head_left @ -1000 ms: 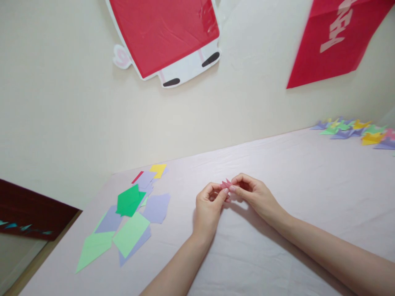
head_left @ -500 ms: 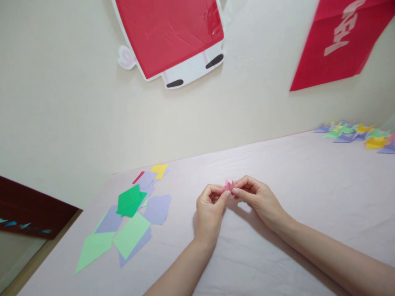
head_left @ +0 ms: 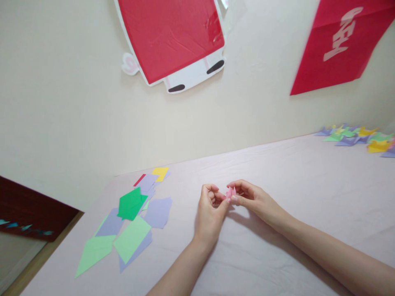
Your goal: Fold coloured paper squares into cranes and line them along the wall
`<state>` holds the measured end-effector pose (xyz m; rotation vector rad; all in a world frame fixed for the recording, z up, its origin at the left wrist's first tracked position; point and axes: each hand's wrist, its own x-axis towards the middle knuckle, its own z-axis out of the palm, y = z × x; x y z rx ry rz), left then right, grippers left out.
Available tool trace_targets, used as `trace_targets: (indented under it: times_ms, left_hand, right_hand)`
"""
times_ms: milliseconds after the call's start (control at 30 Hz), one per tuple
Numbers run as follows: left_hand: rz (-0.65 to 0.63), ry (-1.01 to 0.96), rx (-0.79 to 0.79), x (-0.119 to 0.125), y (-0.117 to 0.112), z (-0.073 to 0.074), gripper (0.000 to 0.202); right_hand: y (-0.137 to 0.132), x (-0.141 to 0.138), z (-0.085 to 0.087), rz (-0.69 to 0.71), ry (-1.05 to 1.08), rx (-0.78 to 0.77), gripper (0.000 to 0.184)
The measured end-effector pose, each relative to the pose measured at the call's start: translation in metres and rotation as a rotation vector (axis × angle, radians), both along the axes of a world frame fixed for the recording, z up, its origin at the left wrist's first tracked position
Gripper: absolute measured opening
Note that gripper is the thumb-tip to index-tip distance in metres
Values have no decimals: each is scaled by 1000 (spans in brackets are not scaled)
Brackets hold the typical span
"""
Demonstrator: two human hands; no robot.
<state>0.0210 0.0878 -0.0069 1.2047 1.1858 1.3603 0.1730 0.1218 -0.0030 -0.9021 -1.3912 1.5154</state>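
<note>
A small pink folded paper piece [head_left: 231,192] with pointed tips is held just over the pale cloth-covered table [head_left: 277,172]. My left hand [head_left: 212,205] pinches its left side between thumb and fingers. From the other side my right hand [head_left: 251,195] grips it, thumb low at the front and index finger arched behind. The fingers hide the piece's lower part and its sides.
Loose paper sheets lie to the left, among them a dark green one [head_left: 132,203], light green ones [head_left: 132,238] and a purple one [head_left: 158,212]. Several folded paper figures [head_left: 358,135] cluster at the far right by the wall [head_left: 185,131].
The right index finger has lifted and shifted left behind the pink piece, which has turned slightly. The whole view has moved a little.
</note>
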Motion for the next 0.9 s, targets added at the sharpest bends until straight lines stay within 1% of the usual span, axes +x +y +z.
trace_targets:
  times_ms: [67, 133, 233, 333, 367, 467, 567, 733, 900]
  left_hand:
    - [-64, 38, 19, -1, -1, -1, 29]
    - [-116, 106, 37, -1, -2, 1, 26]
    - [-158, 237, 56, -1, -4, 7, 20]
    - [-174, 384, 105, -2, -3, 11, 6]
    - [-171, 426, 127, -2, -3, 11, 8]
    - [-143, 505, 174, -3, -1, 11, 24]
    - [-151, 541, 190, -4, -1, 12, 25]
    - [-243, 577, 187, -5, 0, 16, 23]
    - [-322, 515, 133, -7, 2, 15, 26]
  right_hand:
    - [1, 1, 0, 34, -26, 10, 32]
    - [0, 2, 1, 40, -39, -3, 29]
    - [-1, 3, 3, 11, -37, -30, 28]
    - [-2, 3, 4, 4, -5, -38, 25]
    - [-2, 3, 3, 2, 4, -36, 24]
    - [-2, 3, 2, -7, 4, -15, 20]
    - [-2, 4, 2, -4, -9, -3, 18]
    - [-4, 5, 3, -1, 0, -25, 21]
    - [-5, 5, 1, 14, 20, -64, 22]
